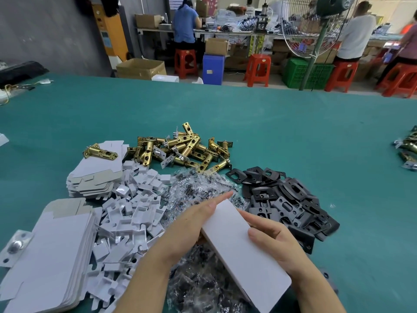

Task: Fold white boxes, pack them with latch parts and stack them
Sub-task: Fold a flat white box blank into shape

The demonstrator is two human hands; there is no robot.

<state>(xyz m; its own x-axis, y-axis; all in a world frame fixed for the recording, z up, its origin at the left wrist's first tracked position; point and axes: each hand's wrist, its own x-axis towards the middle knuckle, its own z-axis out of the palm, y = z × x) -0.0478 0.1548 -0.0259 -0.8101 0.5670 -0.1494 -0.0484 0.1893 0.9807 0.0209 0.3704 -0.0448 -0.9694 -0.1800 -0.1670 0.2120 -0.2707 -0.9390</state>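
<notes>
— Where, then, is the white box [243, 247] found, and how is it gripped?

— It is held above the near edge of the green table [293, 136], its long axis slanting from the far left to the near right. The left hand [191, 224] is pressed along its left edge, forefinger stretched to the far corner; the right hand [277, 240] is closed over its right edge, thumb laid flat on the top face. Whether the flaps are shut cannot be told.

— What is crowded around it?

— Bagged screws [198, 188] lie beneath and just beyond it. Black strike plates [286, 199] are heaped just to the right, white card inserts [130, 213] to the left, with flat box blanks [47, 258] stacked at the near left edge and a second stack [97, 175] behind them. Brass latch bolts [185, 147] are piled farther out.

— And open room?

— Bare green surface is seen beyond the brass pile up to the table's far edge, and to the right of the plates
</notes>
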